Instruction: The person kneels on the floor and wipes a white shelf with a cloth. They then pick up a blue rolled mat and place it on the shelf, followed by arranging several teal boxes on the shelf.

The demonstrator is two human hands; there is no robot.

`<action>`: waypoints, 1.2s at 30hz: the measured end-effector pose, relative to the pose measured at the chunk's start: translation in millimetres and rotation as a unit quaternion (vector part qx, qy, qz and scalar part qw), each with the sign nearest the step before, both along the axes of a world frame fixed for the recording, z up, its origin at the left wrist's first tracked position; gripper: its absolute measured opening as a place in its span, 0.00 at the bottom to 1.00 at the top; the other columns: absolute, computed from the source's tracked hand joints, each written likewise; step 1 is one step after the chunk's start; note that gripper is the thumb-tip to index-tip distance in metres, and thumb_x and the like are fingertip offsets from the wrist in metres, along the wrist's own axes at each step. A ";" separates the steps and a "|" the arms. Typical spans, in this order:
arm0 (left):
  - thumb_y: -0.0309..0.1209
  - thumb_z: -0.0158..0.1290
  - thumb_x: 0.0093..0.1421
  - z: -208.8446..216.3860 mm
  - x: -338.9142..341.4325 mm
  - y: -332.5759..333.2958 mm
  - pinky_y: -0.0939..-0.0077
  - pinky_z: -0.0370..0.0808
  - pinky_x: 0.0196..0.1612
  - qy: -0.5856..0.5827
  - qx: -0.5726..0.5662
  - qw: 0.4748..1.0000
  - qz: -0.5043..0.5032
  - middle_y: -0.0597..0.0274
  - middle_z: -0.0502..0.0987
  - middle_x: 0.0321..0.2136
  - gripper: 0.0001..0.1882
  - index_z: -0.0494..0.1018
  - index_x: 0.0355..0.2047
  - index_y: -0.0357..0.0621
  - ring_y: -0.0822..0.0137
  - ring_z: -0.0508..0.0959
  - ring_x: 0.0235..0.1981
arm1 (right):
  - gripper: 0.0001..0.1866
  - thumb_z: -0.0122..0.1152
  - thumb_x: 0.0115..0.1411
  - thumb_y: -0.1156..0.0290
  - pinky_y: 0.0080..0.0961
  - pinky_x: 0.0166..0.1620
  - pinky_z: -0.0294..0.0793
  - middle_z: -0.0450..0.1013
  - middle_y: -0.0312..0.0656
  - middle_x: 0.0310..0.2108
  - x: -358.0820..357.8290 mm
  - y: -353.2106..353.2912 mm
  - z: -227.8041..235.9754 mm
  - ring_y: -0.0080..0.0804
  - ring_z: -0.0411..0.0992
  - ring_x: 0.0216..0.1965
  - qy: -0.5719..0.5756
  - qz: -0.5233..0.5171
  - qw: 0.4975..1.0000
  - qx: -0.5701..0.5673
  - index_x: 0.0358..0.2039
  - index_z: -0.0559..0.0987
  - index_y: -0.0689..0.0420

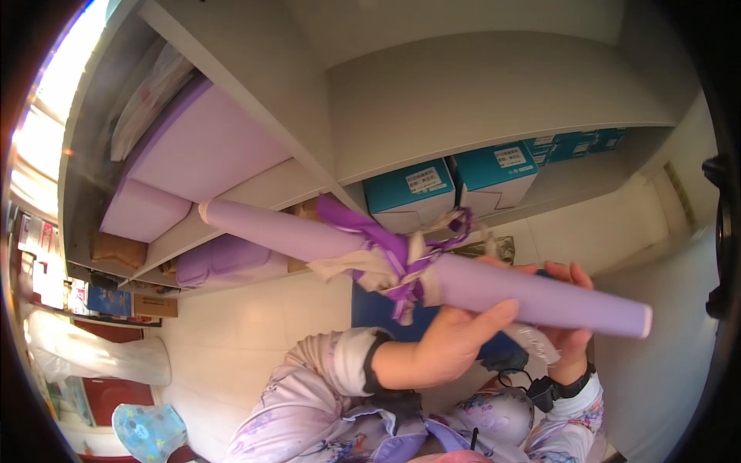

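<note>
A long lilac tube [532,295], thicker in its middle and narrowing toward pale-rimmed ends, slants across the front of me. Purple ribbon [363,224] and beige ribbon [343,268] are knotted around its middle, with loose tails sticking out. My left hand [451,347] grips the tube from below, right of the knot, its thumb lying along the near side. Nearer the right end, my right hand [573,343] holds it from behind and beneath, partly hidden by the tube. A pale ribbon tail [534,342] hangs between the hands.
Grey shelving [494,85] stands ahead, holding teal-and-white boxes [409,189]. Large lilac boxes [204,131] fill the left shelves, with a lilac case [224,261] below. A blue seat-like surface [378,309] is under the tube. A light-blue patterned item [149,432] lies lower left.
</note>
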State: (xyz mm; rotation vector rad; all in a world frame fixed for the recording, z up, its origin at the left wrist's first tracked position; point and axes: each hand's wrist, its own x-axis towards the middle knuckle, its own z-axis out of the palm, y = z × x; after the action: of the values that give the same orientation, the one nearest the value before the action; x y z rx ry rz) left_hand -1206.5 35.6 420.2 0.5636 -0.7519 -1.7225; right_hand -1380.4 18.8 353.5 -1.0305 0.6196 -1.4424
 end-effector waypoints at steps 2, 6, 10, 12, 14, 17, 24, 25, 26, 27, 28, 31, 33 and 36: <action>0.33 0.49 0.63 6.0 -13.8 -9.8 0.69 0.60 0.57 -0.072 -0.013 0.996 -0.058 0.54 0.61 0.56 0.26 0.52 0.57 0.41 0.66 0.63 0.55 | 0.40 0.53 0.52 0.38 0.36 0.53 0.65 0.66 0.43 0.49 -17.1 -6.0 5.6 0.35 0.66 0.50 -0.077 -0.052 0.996 0.005 0.55 0.64 0.56; 0.35 0.55 0.58 28.0 4.0 -34.3 0.69 0.73 0.44 -0.455 -0.232 0.840 -0.184 0.50 0.66 0.50 0.31 0.56 0.57 0.37 0.61 0.73 0.45 | 0.23 0.45 0.62 0.50 0.39 0.57 0.60 0.68 0.39 0.49 -58.0 -62.1 23.8 0.35 0.64 0.53 -0.229 -0.062 0.971 -0.025 0.50 0.68 0.52; 0.29 0.60 0.49 63.1 36.6 -53.4 0.65 0.73 0.37 -0.612 -0.495 0.615 0.048 0.46 0.69 0.47 0.26 0.68 0.50 0.41 0.54 0.76 0.37 | 0.19 0.49 0.62 0.54 0.36 0.53 0.65 0.70 0.38 0.45 -80.1 -124.0 42.0 0.33 0.67 0.49 -0.241 -0.064 0.967 -0.050 0.47 0.70 0.53; 0.28 0.60 0.47 76.8 44.6 -69.2 0.62 0.69 0.42 -0.658 -0.552 0.480 0.179 0.47 0.69 0.45 0.26 0.69 0.48 0.42 0.53 0.73 0.41 | 0.18 0.50 0.61 0.55 0.34 0.51 0.66 0.71 0.37 0.42 -84.7 -150.9 45.3 0.32 0.68 0.46 -0.234 -0.116 0.965 -0.033 0.45 0.70 0.53; 0.28 0.60 0.45 84.9 49.3 -83.3 0.59 0.66 0.46 -0.726 -0.517 0.389 0.232 0.47 0.70 0.43 0.29 0.66 0.50 0.42 0.52 0.71 0.44 | 0.15 0.53 0.60 0.58 0.31 0.48 0.68 0.70 0.34 0.38 -90.6 -169.9 42.6 0.28 0.69 0.42 -0.211 -0.101 0.971 -0.046 0.43 0.69 0.52; 0.29 0.60 0.45 86.5 50.7 -111.6 0.58 0.65 0.48 -0.769 -0.477 0.374 0.204 0.47 0.70 0.43 0.31 0.64 0.52 0.41 0.51 0.70 0.45 | 0.13 0.53 0.60 0.58 0.26 0.43 0.70 0.70 0.33 0.36 -104.0 -198.4 36.6 0.25 0.69 0.40 -0.223 -0.120 0.967 -0.026 0.39 0.69 0.52; 0.30 0.56 0.50 76.8 47.3 -187.4 0.56 0.67 0.45 -0.848 -0.376 0.338 0.158 0.48 0.71 0.39 0.23 0.66 0.47 0.42 0.47 0.71 0.44 | 0.29 0.46 0.64 0.51 0.33 0.51 0.67 0.66 0.48 0.49 -108.8 -211.4 34.0 0.39 0.67 0.49 -0.227 -0.031 0.971 0.069 0.56 0.61 0.62; 0.30 0.55 0.51 76.5 47.7 -202.6 0.56 0.68 0.45 -0.852 -0.370 0.325 0.180 0.48 0.72 0.38 0.22 0.66 0.47 0.42 0.46 0.71 0.43 | 0.29 0.44 0.65 0.52 0.32 0.51 0.67 0.66 0.47 0.50 -105.3 -198.7 29.6 0.37 0.67 0.49 -0.165 -0.064 0.981 0.085 0.57 0.60 0.62; 0.31 0.54 0.52 75.9 49.8 -217.9 0.55 0.67 0.44 -0.859 -0.354 0.317 0.190 0.49 0.71 0.39 0.20 0.66 0.46 0.44 0.48 0.71 0.43 | 0.30 0.43 0.66 0.52 0.30 0.51 0.67 0.65 0.47 0.51 -100.6 -183.6 22.9 0.35 0.67 0.49 -0.099 -0.078 0.988 0.087 0.58 0.59 0.62; 0.32 0.54 0.53 76.0 53.2 -233.3 0.54 0.67 0.44 -0.866 -0.338 0.309 0.201 0.50 0.71 0.39 0.19 0.66 0.46 0.46 0.49 0.72 0.44 | 0.30 0.41 0.66 0.52 0.29 0.51 0.66 0.65 0.46 0.52 -97.9 -168.2 15.8 0.33 0.66 0.49 -0.032 -0.069 0.995 0.065 0.60 0.58 0.62; 0.34 0.53 0.55 76.1 58.5 -248.1 0.53 0.67 0.44 -0.873 -0.320 0.301 0.212 0.51 0.71 0.39 0.18 0.67 0.46 0.48 0.50 0.72 0.44 | 0.29 0.42 0.66 0.53 0.30 0.51 0.66 0.65 0.46 0.51 -98.3 -150.2 7.3 0.33 0.67 0.49 0.001 -0.076 0.994 0.076 0.59 0.59 0.60; 0.35 0.52 0.56 78.2 76.6 -294.4 0.51 0.66 0.46 -0.910 -0.247 0.261 0.204 0.51 0.71 0.42 0.18 0.66 0.48 0.51 0.51 0.71 0.47 | 0.26 0.44 0.66 0.56 0.28 0.50 0.66 0.67 0.45 0.49 -109.1 -94.8 -24.9 0.32 0.68 0.47 0.053 -0.080 0.990 0.101 0.58 0.61 0.59; 0.35 0.52 0.56 81.9 85.6 -322.9 0.51 0.66 0.49 -0.924 -0.209 0.243 0.207 0.50 0.69 0.45 0.19 0.66 0.49 0.52 0.50 0.70 0.48 | 0.24 0.43 0.66 0.58 0.27 0.49 0.67 0.66 0.45 0.49 -124.4 -61.0 -45.1 0.31 0.67 0.47 0.078 -0.077 0.985 0.136 0.58 0.61 0.59; 0.35 0.52 0.57 78.6 95.6 -341.5 0.53 0.66 0.51 -0.935 -0.166 0.151 0.274 0.48 0.67 0.49 0.21 0.65 0.51 0.55 0.48 0.67 0.51 | 0.24 0.45 0.66 0.60 0.26 0.50 0.67 0.65 0.44 0.50 -145.9 -16.9 -66.8 0.30 0.67 0.46 0.147 -0.095 0.971 0.166 0.58 0.61 0.59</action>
State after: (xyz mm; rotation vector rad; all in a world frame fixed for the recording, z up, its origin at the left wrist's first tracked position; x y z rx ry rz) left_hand -1111.0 -305.9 498.8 2.2054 -1.9275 0.9833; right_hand -1526.4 1.9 286.7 -0.9419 1.1607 -1.2987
